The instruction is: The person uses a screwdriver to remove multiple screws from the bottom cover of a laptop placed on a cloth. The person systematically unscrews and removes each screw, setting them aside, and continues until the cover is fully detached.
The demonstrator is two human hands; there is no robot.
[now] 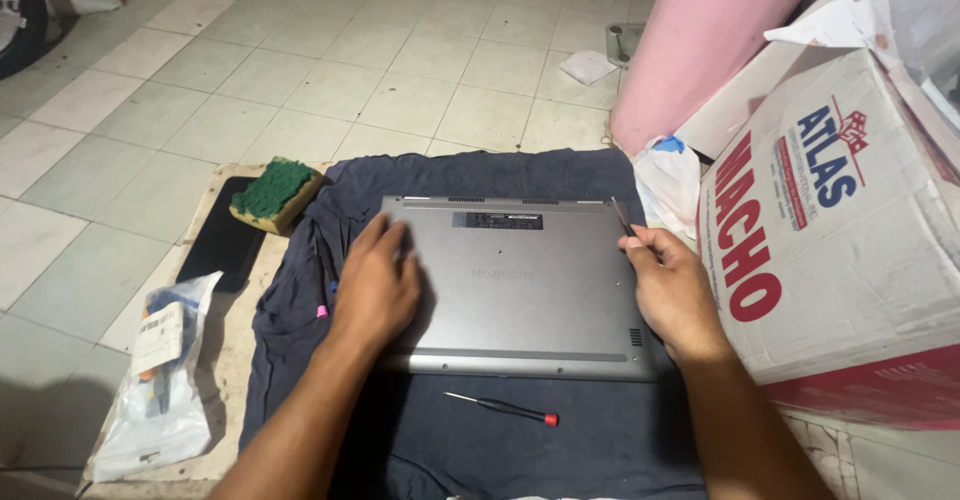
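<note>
A grey laptop (520, 280) lies bottom-up on a dark blue cloth (480, 430) on the floor. My left hand (375, 285) rests flat on the laptop's left part, fingers together. At the laptop's far right corner, my right hand (672, 285) grips a thin dark tool (622, 218), whose tip touches the case edge. A small screwdriver with a red end (503, 409) lies on the cloth in front of the laptop.
A green-and-yellow sponge (276, 193) and a black phone (220, 235) lie left of the cloth. A clear plastic bag (160, 380) sits at front left. A large cardboard box (850, 240), a white plastic bag (668, 185) and a pink roll (700, 40) stand on the right.
</note>
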